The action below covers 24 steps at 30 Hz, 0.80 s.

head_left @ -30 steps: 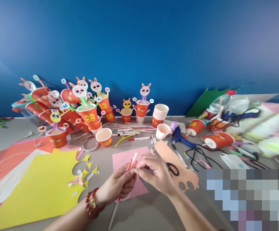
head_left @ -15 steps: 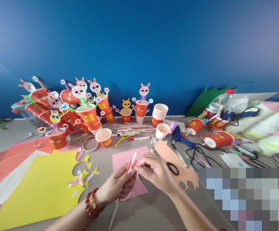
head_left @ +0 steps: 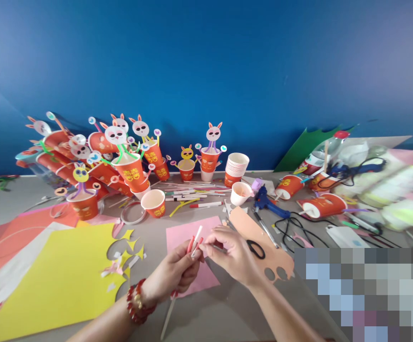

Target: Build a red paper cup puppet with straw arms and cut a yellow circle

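Against the frame half a second before, we noted almost no change: both hands held their place over the pink sheet [head_left: 192, 237] near the front edge of the table [head_left: 149, 232]; the view had only drifted slightly. The left hand [head_left: 174, 274] was closed around a bundle of red and white straws [head_left: 194, 242], tips poking up, one long end trailing down toward the front edge. The right hand [head_left: 233, 254] pinched at the straw tips, fingers nearly closed; what it gripped we could not tell. Black-handled scissors [head_left: 256, 248] lay just beside it on a peach cut-out [head_left: 259, 235]. Behind, a blue glue gun [head_left: 268, 203], a loose red cup [head_left: 154, 202] and markers [head_left: 206, 205]. The yellow sheet [head_left: 60, 275] lay left.
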{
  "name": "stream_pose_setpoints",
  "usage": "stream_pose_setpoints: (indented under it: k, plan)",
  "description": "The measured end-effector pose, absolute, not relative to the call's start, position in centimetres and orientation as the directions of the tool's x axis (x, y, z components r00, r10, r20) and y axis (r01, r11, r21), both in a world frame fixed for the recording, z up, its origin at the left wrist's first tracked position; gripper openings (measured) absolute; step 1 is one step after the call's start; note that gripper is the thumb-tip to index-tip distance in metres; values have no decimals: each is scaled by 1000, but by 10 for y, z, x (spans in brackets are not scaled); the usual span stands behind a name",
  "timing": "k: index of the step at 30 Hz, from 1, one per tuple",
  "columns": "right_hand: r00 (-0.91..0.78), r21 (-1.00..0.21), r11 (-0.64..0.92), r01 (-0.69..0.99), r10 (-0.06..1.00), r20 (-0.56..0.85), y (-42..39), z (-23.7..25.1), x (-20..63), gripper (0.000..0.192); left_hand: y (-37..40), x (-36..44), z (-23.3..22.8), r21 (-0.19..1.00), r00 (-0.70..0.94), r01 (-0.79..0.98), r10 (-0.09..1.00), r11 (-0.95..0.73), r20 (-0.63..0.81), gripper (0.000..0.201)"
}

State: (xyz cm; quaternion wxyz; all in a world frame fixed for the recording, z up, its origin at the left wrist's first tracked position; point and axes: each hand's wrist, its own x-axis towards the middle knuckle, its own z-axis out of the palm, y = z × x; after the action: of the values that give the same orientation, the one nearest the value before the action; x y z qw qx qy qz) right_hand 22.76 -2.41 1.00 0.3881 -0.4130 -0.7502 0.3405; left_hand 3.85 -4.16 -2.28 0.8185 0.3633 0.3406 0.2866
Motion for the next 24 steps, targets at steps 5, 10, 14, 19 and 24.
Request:
stream_pose_setpoints:
  k: [5, 10, 14, 19, 24]
  plan:
    - [-348, -833, 424, 357, 887, 303, -25, 11, 227, 27, -41, 41, -20, 785, 593, -225, 720, 577, -359, 38]
    - [-351, -841, 421, 339, 886, 302, -25, 12, 226, 26, -41, 42, -22, 790, 595, -220, 721, 572, -356, 39]
    - [-345, -837, 423, 346, 888, 305, -24, 12, 226, 25, -42, 41, -24, 794, 599, -219, 720, 567, -349, 37]
    - [-327, -834, 412, 367, 896, 299, -24, 13, 227, 25, -42, 40, -26, 793, 605, -217, 716, 569, -348, 36]
    - [-312, -836, 375, 400, 914, 261, -23, 11, 227, 24, -42, 40, -27, 796, 597, -227, 726, 561, -341, 36]
